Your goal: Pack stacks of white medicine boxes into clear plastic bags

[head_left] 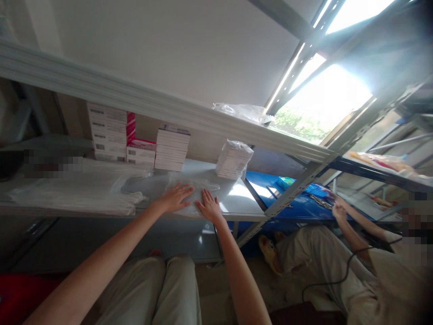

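Note:
My left hand (176,197) lies flat, fingers spread, on a clear plastic bag (199,183) on the grey shelf (241,204). Close beside it, my right hand (209,205) also rests flat on the bag with its fingers stretched out. Behind my hands stands a stack of thin white boxes (172,148). To its right is another stack of small white boxes wrapped in clear plastic (233,160). Left of my left hand, a pile of clear plastic bags (91,185) covers part of the shelf.
Larger white and pink boxes (110,133) are stacked at the back left. An upper shelf beam (162,106) crosses above my hands. At the right, past a metal upright (291,192), a co-worker's hands (338,208) work over a blue shelf (304,207).

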`<state>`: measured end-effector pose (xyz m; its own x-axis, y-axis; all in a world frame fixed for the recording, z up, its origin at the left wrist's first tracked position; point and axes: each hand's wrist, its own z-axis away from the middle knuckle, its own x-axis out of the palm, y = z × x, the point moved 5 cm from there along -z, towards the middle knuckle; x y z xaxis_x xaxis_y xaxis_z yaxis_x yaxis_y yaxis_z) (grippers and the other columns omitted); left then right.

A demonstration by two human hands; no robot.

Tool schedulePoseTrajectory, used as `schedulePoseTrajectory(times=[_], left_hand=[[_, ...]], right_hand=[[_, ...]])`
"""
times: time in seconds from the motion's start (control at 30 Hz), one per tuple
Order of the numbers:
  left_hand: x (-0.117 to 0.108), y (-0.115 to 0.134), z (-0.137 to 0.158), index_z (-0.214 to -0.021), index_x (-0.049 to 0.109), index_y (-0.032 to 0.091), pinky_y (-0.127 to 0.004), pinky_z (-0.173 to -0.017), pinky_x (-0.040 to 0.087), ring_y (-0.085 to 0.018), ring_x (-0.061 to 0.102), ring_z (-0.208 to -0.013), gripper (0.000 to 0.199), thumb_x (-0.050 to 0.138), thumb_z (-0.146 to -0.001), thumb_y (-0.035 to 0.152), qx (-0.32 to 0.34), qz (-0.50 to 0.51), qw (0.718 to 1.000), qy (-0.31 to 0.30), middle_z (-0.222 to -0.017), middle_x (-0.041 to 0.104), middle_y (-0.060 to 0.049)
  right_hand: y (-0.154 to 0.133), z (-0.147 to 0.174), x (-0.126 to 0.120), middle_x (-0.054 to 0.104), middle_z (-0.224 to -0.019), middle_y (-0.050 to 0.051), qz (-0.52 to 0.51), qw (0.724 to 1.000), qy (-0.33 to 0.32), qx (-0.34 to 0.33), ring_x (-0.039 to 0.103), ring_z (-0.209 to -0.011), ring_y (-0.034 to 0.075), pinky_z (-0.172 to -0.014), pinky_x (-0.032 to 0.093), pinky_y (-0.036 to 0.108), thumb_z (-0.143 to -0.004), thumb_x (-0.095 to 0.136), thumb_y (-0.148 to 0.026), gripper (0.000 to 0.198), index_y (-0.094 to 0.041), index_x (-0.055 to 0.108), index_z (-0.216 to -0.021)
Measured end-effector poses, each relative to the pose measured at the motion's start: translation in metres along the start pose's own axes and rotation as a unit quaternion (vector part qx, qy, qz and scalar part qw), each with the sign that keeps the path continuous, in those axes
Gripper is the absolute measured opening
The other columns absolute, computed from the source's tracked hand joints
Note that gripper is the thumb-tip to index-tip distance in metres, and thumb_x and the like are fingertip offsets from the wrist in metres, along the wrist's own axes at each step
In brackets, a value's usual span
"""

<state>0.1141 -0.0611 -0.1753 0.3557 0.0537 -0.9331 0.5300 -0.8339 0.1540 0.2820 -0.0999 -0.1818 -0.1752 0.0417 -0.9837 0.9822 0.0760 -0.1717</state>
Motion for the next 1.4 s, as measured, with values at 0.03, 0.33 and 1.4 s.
schedulePoseTrajectory(times=[0.03,0.33,1.4], left_hand=[[0.001,-0.001,0.000,-0.146,0.034,0.022,-0.045,-0.117,0.009,-0.022,0.031,-0.140,0.058,0.031,-0.097,0.052,-0.012,-0.001,1.000,-0.012,-0.148,0.040,-0.009],[-0.004,-0.007,0.003,-0.131,0.054,0.010,-0.051,-0.117,0.002,-0.029,0.044,-0.131,0.063,0.024,-0.097,0.054,-0.071,-0.095,0.991,0.064,-0.132,0.057,-0.017],[0.002,-0.051,0.000,-0.146,0.027,0.010,-0.054,-0.112,0.021,-0.032,0.028,-0.140,0.062,0.025,-0.098,0.049,-0.242,0.008,0.964,0.107,-0.147,0.038,-0.022]], right_hand=[[0.000,0.000,0.000,0.019,-0.156,0.010,0.000,1.000,0.000,-0.001,0.013,-0.146,0.020,-0.116,0.011,0.049,-0.096,0.029,-0.053,0.068,-0.013,0.020,-0.151],[0.002,0.000,0.001,0.021,-0.156,0.010,-0.007,1.000,0.007,0.002,0.015,-0.145,0.020,-0.116,0.010,0.050,-0.096,0.030,-0.054,0.068,-0.015,0.021,-0.151],[0.002,0.000,0.001,0.025,-0.155,0.009,-0.003,1.000,0.023,0.007,0.017,-0.145,0.020,-0.116,0.012,0.049,-0.097,0.030,-0.052,0.063,-0.019,0.025,-0.150]])
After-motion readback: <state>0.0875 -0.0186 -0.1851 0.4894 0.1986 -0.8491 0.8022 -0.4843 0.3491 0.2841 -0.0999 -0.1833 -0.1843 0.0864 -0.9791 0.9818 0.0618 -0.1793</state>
